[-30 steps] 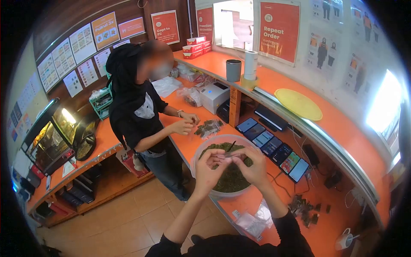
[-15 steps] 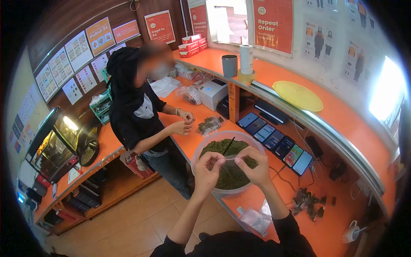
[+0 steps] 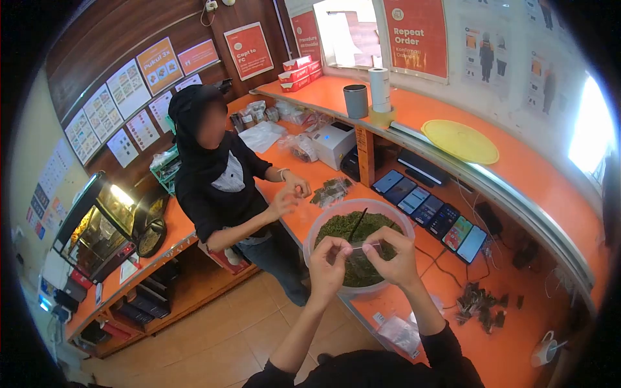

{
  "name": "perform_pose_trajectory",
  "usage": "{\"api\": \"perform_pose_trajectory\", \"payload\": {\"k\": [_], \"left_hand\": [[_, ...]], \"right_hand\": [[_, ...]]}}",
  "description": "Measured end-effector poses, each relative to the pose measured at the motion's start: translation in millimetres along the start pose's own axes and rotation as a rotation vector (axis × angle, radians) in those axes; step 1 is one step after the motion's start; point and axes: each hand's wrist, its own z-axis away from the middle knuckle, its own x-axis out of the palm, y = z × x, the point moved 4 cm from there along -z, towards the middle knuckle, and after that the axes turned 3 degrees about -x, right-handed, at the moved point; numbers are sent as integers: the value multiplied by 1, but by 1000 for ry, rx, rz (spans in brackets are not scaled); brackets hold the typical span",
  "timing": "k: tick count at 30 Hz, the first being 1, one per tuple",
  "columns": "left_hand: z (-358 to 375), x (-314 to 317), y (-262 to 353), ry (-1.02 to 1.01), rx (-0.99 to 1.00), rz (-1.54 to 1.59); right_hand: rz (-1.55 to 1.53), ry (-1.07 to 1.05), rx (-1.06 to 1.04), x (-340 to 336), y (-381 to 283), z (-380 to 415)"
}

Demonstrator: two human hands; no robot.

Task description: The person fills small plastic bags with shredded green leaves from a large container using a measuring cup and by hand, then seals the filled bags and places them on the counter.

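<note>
Both my hands pinch a small clear plastic bag by its top edge. My left hand (image 3: 331, 264) has its thumb and fingertips closed on one side of the bag (image 3: 358, 247), and my right hand (image 3: 393, 258) pinches the other. Beneath them stands a translucent tub (image 3: 310, 227) of dried green flakes (image 3: 333, 227). A thin black handle (image 3: 358, 222) sticks up out of the flakes; its lower end is hidden. Near my right forearm, a stack of clear plastic bags (image 3: 399, 335) lies on the orange counter. Farther right is a pile of small filled packets (image 3: 479, 306).
Across the tub stands a co-worker (image 3: 226, 171), hands raised near another packet pile (image 3: 331, 192). Several phones (image 3: 429, 211) line the counter below a raised shelf with a yellow lid (image 3: 460, 141). Cables run beside them. A white mug (image 3: 544, 350) sits at the right.
My hands still pinch the bag over the tub, its top edge now drawn flatter between my fingers. The co-worker's head has turned and one of their hands has shifted. The whole view has tilted slightly.
</note>
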Motion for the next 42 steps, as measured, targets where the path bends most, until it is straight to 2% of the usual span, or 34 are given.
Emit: {"api": "perform_pose_trajectory", "payload": {"k": [3,12,17,18,20,22,24,26,28,29,31,32,35,38,39,40,41,42], "left_hand": [[3,-1,9,-8,38,-55],[13,0,23,-32,101,-153],[19,8,41,-30,153,-102],[19,11,43,-58,181,-74],[28,28,55,-143,173,-107],[41,52,49,-277,155,-48],[54,77,43,-385,153,9],[68,94,35,-421,115,6],[78,99,27,-425,80,-4],[83,100,20,-454,65,-4],[90,100,11,-492,48,-2],[93,100,6,-515,53,-30],[103,104,-11,-546,25,-51],[110,106,-27,-589,-14,-69],[113,106,-32,-601,-17,-81],[115,105,-36,-614,-21,-94],[118,104,-42,-653,-87,-99],[122,102,-49,-691,-154,-105]], "right_hand": [[86,-84,-110,5,-1,1],[161,-135,-153,7,-18,2],[57,-51,0,-23,-31,13],[-15,-5,61,-37,-33,20],[76,65,90,-60,-27,41],[-116,83,85,-86,-28,60],[-82,113,113,-115,-26,89],[16,194,256,-147,-26,120],[196,397,466,-184,-30,151],[201,400,478,-192,-33,156],[1106,534,294,-209,-60,156],[1111,538,299,-212,-56,162],[991,241,318,-199,-2,200],[867,-159,295,-143,79,253],[864,-160,292,-127,86,257],[850,-37,303,-117,91,258],[833,86,315,-113,95,261],[825,80,312,-111,102,265]]}}
